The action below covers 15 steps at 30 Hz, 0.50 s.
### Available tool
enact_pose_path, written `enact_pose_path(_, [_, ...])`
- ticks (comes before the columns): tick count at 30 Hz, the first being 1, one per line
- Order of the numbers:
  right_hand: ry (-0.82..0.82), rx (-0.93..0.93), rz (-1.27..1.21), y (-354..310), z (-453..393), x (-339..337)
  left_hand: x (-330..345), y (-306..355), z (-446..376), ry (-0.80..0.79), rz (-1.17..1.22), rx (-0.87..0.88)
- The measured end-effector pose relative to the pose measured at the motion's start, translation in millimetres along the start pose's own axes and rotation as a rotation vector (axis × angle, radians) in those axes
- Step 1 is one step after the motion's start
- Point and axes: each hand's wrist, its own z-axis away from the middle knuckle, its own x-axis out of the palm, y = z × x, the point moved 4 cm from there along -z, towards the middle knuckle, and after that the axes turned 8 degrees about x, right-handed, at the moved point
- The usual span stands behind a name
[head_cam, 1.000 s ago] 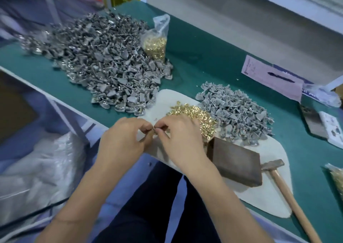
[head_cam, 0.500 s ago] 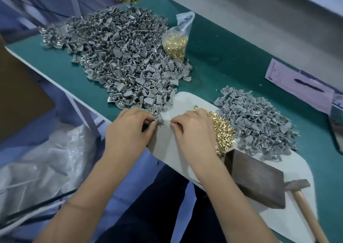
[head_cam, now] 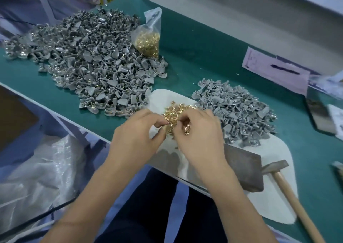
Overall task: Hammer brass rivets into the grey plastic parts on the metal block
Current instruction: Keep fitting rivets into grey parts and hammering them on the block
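At frame centre, the left hand and right hand pinch fingertips together over loose brass rivets; what they hold is unclear. The metal block lies lower right, beside the hammer, unriveted grey parts above it.

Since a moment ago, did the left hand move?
Yes. The left hand went from the edge of the big grey pile rightward to the loose rivets.
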Motion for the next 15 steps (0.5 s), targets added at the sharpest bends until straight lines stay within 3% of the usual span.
enact_pose_path(7, [0.280, 0.341, -0.246, 99.0, 32.9, -63.7, 64.8, 48.2, -32.6, -0.265, 0.048, 0.174])
enact_pose_path(11, [0.301, 0.432, -0.381, 116.7, 44.1, -57.7, 87.9, 58.3, -53.4, -0.318, -0.039, 0.177])
enact_pose_path(15, [0.318, 0.410, -0.377, 117.0, 47.4, -50.4, 107.1, 66.1, -71.2, -0.390, -0.124, 0.208])
